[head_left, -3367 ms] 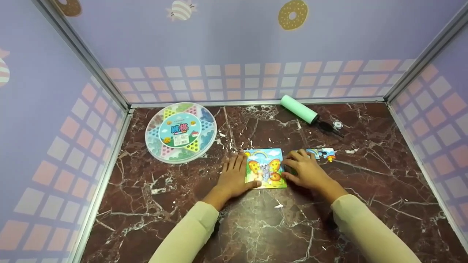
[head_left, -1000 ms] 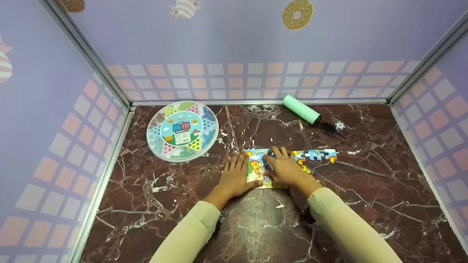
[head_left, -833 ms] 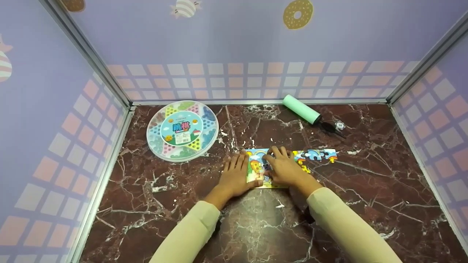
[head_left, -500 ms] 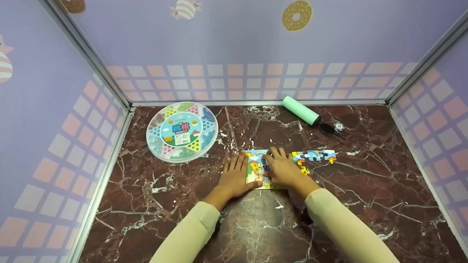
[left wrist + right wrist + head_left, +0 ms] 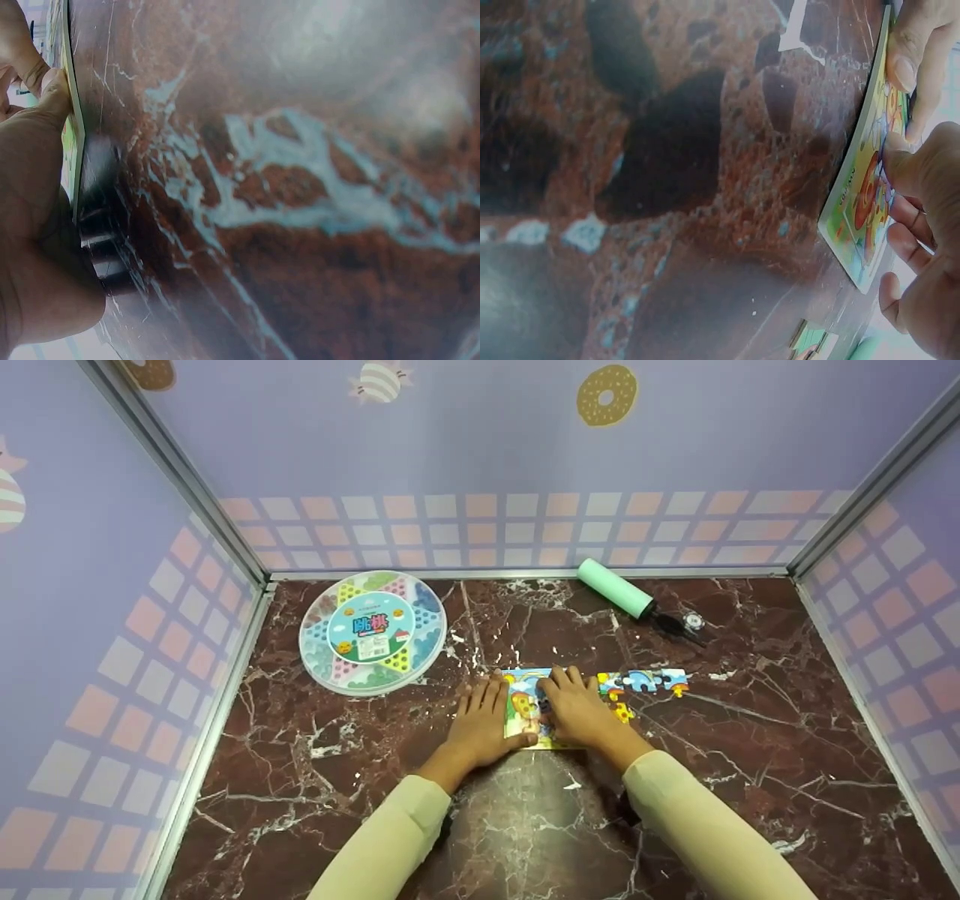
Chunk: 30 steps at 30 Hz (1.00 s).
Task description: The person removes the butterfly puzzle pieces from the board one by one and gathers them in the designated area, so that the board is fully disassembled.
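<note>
A square jigsaw puzzle (image 5: 523, 703) with a bright cartoon picture lies on the dark marble tabletop. My left hand (image 5: 478, 724) lies along its left edge, fingers straight, its thumb resting on the near left corner. Over the puzzle's right half, my right hand (image 5: 577, 709) has bent fingers, and thumb and fingertips come together at a puzzle piece in the middle. That piece is mostly hidden under the hand. In the right wrist view the right thumb (image 5: 900, 161) presses on the picture, close to the left thumb (image 5: 904, 69).
Several loose puzzle pieces (image 5: 642, 681) lie right of the puzzle. At the back left sits a round Chinese checkers set (image 5: 373, 631). A mint-green cylinder (image 5: 615, 588) with a black end lies at the back right, beside a small round disc (image 5: 694, 621).
Compared with 3.4 seconds ago, my right hand has moved left from beside the puzzle onto it, and more loose pieces show at the right. My left hand stays in place.
</note>
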### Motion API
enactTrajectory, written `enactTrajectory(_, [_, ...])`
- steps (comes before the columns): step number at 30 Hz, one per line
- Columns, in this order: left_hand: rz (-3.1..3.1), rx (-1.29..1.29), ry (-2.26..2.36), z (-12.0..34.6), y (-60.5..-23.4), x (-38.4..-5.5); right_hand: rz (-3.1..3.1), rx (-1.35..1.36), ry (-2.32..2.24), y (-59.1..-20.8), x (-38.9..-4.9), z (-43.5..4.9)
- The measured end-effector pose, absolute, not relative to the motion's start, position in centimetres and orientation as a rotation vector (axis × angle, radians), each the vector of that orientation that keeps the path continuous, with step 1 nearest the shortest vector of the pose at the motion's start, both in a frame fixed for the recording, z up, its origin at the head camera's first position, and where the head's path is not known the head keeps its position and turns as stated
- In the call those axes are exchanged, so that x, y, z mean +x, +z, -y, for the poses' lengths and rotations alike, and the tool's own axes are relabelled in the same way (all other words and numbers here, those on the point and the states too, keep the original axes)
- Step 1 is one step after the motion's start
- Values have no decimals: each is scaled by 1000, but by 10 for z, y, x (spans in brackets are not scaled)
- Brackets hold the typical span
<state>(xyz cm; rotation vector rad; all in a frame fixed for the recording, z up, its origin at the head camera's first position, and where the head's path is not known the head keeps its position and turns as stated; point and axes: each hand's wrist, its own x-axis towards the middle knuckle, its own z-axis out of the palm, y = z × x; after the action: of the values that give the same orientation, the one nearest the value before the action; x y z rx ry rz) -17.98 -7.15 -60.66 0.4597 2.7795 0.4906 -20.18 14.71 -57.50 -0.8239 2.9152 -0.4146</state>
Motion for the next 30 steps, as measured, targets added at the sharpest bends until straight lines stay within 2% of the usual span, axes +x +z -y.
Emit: enactTrajectory(30, [-2781,484,530,73,-607,-178,-2936,-994,-327,-572,-202,-150])
